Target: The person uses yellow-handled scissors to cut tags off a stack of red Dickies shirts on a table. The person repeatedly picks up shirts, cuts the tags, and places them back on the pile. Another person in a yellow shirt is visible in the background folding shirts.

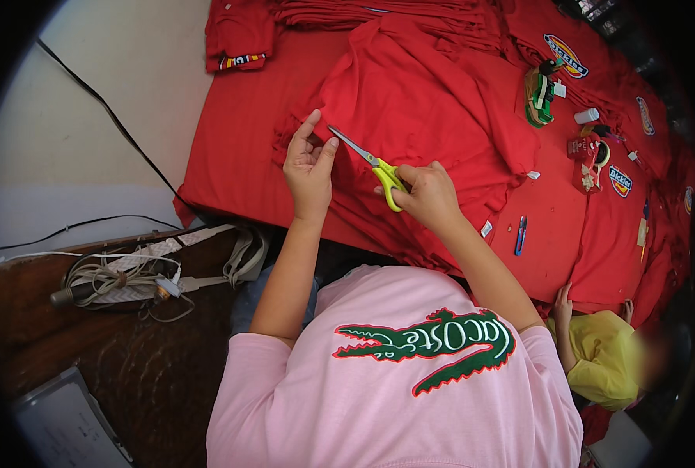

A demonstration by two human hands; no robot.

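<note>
My right hand (432, 193) grips scissors (392, 189) by their yellow-green handles. The blades look closed and point up and left, with the tip close to my left thumb. My left hand (310, 168) is raised at the left side of a rumpled red garment (418, 101). Its index finger and thumb stand apart, the other fingers are partly curled, and I see nothing between them. The garment lies loosely spread over the red-covered table (238, 148), its near folds hanging toward my lap. A small white label (534, 175) shows on its right edge.
Folded red shirts (394, 14) are stacked at the back. To the right are a green tape dispenser (538, 97), a red one (588, 162) and a blue cutter (521, 235). A person in yellow (605, 359) touches the table's right edge. Tangled cords (121, 277) lie at left.
</note>
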